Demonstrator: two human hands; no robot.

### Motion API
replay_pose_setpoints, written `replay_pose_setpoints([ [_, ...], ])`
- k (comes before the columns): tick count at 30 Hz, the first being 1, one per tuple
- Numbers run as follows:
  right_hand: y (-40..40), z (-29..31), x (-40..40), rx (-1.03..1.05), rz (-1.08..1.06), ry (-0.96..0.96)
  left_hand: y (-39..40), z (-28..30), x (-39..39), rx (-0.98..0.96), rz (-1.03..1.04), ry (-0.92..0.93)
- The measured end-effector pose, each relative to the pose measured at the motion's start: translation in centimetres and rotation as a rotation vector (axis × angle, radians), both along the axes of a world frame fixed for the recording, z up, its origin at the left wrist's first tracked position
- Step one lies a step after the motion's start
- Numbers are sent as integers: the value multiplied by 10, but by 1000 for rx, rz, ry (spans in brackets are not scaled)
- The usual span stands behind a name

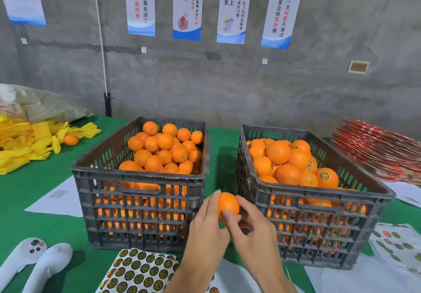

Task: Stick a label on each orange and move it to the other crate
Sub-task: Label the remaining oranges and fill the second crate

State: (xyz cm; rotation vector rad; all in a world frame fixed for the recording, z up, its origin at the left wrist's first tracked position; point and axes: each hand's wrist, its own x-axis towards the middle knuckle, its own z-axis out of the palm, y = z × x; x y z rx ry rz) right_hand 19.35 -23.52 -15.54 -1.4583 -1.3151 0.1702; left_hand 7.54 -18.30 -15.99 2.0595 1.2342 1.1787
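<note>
I hold one orange [228, 203] in the gap between the two black crates, in front of them. My left hand [208, 226] grips it from the left, fingers curled up its side. My right hand [255, 229] pinches it, thumb on its near face and forefinger on its right side. I see no label on the part of its skin that shows. The left crate [139, 178] is heaped with plain oranges. In the right crate [319, 195], several oranges carry round stickers. A sheet of round gold-and-black labels [141, 272] lies under my left forearm.
Yellow foam sleeves [27, 142] and a loose orange [71, 140] lie at the far left on the green table [41, 192]. Red flat cartons [382, 153] are stacked at the right. A partly used label sheet [396, 244] and white papers lie at the right front, a white object [34, 260] at the left front.
</note>
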Motion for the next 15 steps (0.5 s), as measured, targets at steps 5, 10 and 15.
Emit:
replay_pose_setpoints([
  [5, 5, 63, 21, 192, -109, 26, 5, 59, 27, 281, -171, -35],
  [10, 23, 110, 84, 197, -325, -193, 45, 109, 39, 411, -259, 133],
  [15, 37, 117, 163, 47, -560, -345, 131, 122, -1, 298, 21, 329],
])
